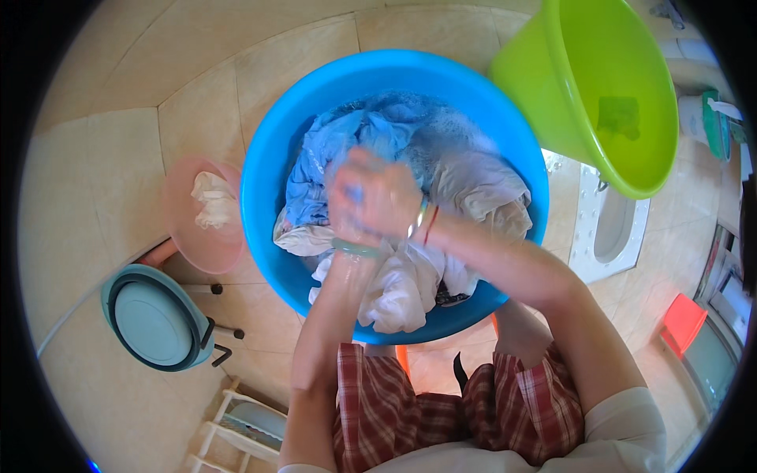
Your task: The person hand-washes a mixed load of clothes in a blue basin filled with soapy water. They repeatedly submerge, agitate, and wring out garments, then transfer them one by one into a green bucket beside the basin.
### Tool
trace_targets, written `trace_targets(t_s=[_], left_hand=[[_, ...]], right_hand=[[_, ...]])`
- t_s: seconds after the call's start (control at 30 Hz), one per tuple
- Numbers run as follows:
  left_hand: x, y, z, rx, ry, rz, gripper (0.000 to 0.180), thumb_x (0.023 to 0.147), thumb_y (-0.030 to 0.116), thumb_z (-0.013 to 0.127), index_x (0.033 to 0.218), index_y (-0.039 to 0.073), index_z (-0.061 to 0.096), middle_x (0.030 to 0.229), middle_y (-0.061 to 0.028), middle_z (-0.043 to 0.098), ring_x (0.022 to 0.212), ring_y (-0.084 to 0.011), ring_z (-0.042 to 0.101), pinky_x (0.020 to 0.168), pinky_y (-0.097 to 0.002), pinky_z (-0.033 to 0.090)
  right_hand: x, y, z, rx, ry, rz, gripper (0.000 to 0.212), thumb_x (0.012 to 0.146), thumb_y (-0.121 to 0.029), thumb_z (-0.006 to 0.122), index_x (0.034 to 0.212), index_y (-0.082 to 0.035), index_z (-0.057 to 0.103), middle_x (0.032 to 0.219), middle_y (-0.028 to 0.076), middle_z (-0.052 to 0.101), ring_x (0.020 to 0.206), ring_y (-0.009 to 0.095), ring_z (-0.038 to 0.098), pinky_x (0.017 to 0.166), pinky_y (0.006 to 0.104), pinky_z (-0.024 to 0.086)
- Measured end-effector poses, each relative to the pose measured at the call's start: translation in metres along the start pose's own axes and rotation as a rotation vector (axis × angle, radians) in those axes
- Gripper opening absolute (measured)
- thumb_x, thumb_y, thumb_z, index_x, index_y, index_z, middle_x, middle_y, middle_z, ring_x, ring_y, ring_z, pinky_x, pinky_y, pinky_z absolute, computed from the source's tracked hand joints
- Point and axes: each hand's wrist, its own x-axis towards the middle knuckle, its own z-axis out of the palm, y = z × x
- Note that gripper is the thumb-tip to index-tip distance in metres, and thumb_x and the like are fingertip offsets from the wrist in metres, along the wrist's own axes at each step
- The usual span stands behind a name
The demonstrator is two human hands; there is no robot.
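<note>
A large blue tub [259, 169] in front of me holds wet laundry and sudsy water [457, 130]. Over its middle, my left hand [347, 206] and my right hand [390, 193] are pressed together, fingers closed and smeared by motion. A bit of blue shows between them, and they appear to grip part of the blue garment [311, 177] beneath. A green bangle [355, 248] circles my left wrist; bracelets [422, 221] circle the right. Greyish cloth [481, 185] lies to the right of my hands. White cloth [398, 296] is bunched at the near side.
A green bucket [552, 94] lies tilted at the back right, beside a white squat toilet [615, 229]. Leftward are a pink basin [205, 248] with white cloth and a folded teal basin [154, 323]. A wooden rack [229, 426] stands near left, a red stool [683, 322] far right.
</note>
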Motion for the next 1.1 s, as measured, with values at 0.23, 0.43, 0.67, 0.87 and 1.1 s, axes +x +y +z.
trace_targets(t_s=[0.23, 0.43, 0.67, 0.87, 1.1], left_hand=[[0.002, 0.004, 0.027, 0.375, 0.496, -0.062, 0.044, 0.099, 0.034, 0.045, 0.135, 0.009, 0.05, 0.132, -0.0069, 0.058, 0.112, -0.0221, 0.058, 0.095, -0.0337, 0.048], [0.003, 0.017, -0.023, 1.46, 0.086, 0.112, 0.046, 0.099, 0.038, 0.044, 0.136, 0.01, 0.05, 0.129, -0.0059, 0.059, 0.115, -0.0214, 0.057, 0.098, -0.0346, 0.045], [-0.006, 0.0, 0.045, 0.232, 0.33, -0.025, 0.051, 0.101, 0.04, 0.046, 0.144, 0.013, 0.04, 0.14, -0.0053, 0.048, 0.13, -0.0211, 0.045, 0.111, -0.0431, 0.032], [0.022, 0.012, 0.031, 0.368, 0.239, -0.233, 0.054, 0.102, 0.043, 0.042, 0.15, 0.021, 0.03, 0.145, -0.0063, 0.04, 0.131, -0.0248, 0.04, 0.114, -0.0468, 0.023], [0.033, 0.008, 0.027, 0.323, 0.134, -0.336, 0.057, 0.1, 0.046, 0.046, 0.148, 0.016, 0.036, 0.138, -0.0096, 0.049, 0.126, -0.023, 0.047, 0.108, -0.0359, 0.033]], right_hand=[[0.005, 0.039, -0.005, -0.22, -0.01, 0.303, 0.013, 0.084, -0.024, 0.063, 0.085, -0.011, 0.063, 0.083, 0.011, 0.06, 0.071, 0.032, 0.063, 0.059, 0.0416, 0.052], [-0.015, -0.032, -0.008, 0.121, -0.048, -0.066, 0.014, 0.087, -0.025, 0.058, 0.084, -0.013, 0.063, 0.092, 0.012, 0.063, 0.07, 0.031, 0.065, 0.056, 0.0442, 0.051], [0.013, 0.104, -0.024, -0.284, -0.035, 0.413, 0.026, 0.095, -0.036, 0.052, 0.105, -0.013, 0.06, 0.103, 0.016, 0.063, 0.091, 0.035, 0.065, 0.071, 0.0468, 0.053], [-0.003, 0.114, -0.043, -0.467, -0.532, 0.522, 0.04, 0.096, -0.033, 0.053, 0.131, -0.015, 0.046, 0.109, 0.02, 0.062, 0.1, 0.04, 0.062, 0.079, 0.053, 0.051], [-0.015, 0.046, -0.036, -0.035, 0.078, 0.146, 0.014, 0.08, -0.004, 0.064, 0.093, -0.009, 0.061, 0.104, 0.014, 0.053, 0.094, 0.036, 0.057, 0.08, 0.0427, 0.049]])
